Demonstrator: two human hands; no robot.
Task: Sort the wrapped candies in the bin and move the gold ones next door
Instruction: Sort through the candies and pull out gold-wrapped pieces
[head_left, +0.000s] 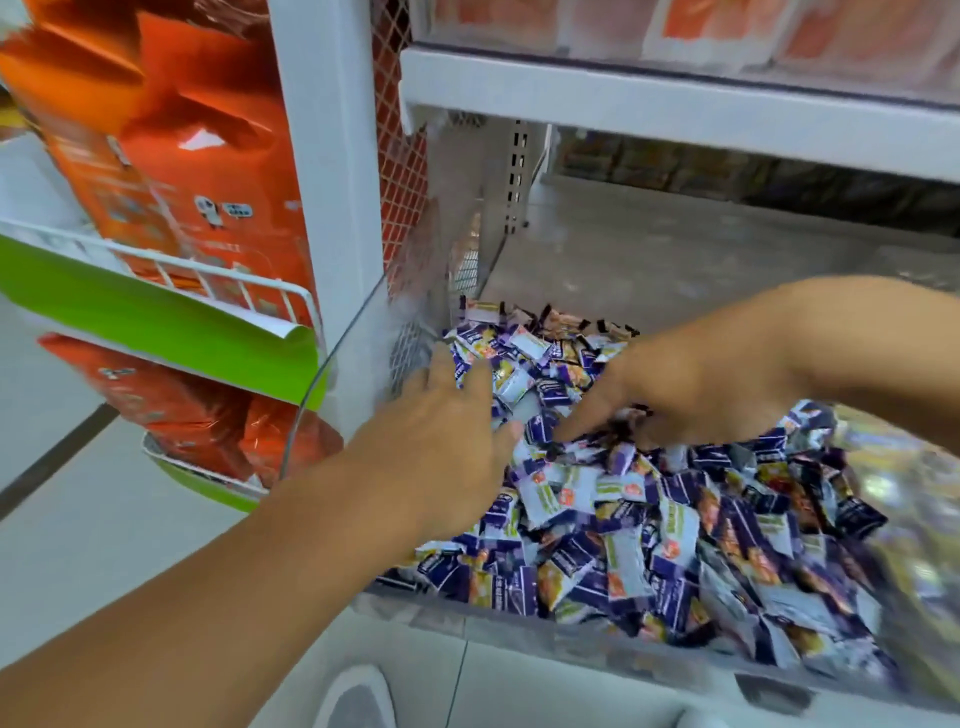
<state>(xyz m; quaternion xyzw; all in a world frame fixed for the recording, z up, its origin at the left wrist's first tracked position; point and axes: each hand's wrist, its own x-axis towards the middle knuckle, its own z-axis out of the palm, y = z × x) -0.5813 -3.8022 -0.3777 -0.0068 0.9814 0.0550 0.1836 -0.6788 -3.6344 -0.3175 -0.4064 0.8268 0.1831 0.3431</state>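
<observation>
A clear plastic bin (524, 621) on a shop shelf holds a heap of purple-and-white wrapped candies (649, 525). A few paler, peach-toned candies with black ends (566, 321) lie at the back of the heap. Blurred gold wrappers (898, 467) show at the right, apparently behind a clear divider. My left hand (447, 447) lies on the left side of the heap with fingers spread. My right hand (691, 384) reaches down into the middle, index finger stretched toward the left hand, the other fingers dug into the candies by a dark wrapper; what they hold is hidden.
A white shelf board (675, 104) hangs close above the bin. Beside the bin on the left stands a white upright post (332, 208), with orange snack bags (208, 171) in wire racks beyond it. Behind the heap the bin floor (675, 260) is bare.
</observation>
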